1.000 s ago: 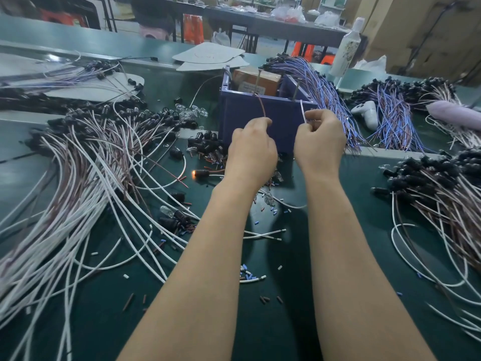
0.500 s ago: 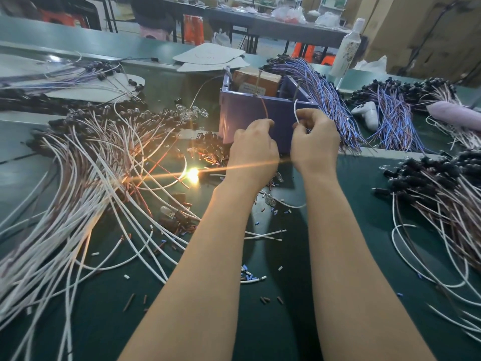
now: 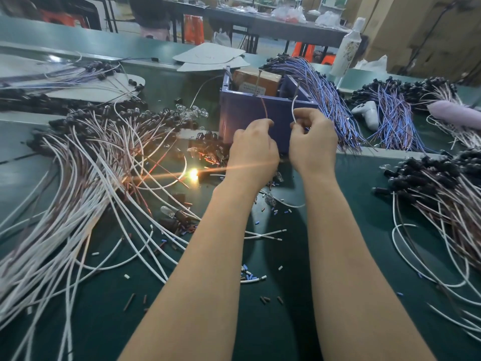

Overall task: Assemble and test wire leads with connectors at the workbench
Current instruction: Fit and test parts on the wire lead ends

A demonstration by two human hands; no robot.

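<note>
The left hand pinches a brown lead and the right hand a white lead, both at 12 o'clock before the blue box. A lamp glows on the tabletop at the left hand's 8 o'clock. Likely risks: the lead tips could touch and short, or a slackened pinch could break contact.

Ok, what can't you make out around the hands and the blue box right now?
- Head view: inside of the blue box, hidden by its front wall.
- Head view: how the left hand grips the brown wire, hidden by the hand's back.
- Head view: lit bulb shape, washed out by glare.
- Head view: cardboard box label, too small to read.
- Head view: white-wire pile, cut off by the left edge.
</note>
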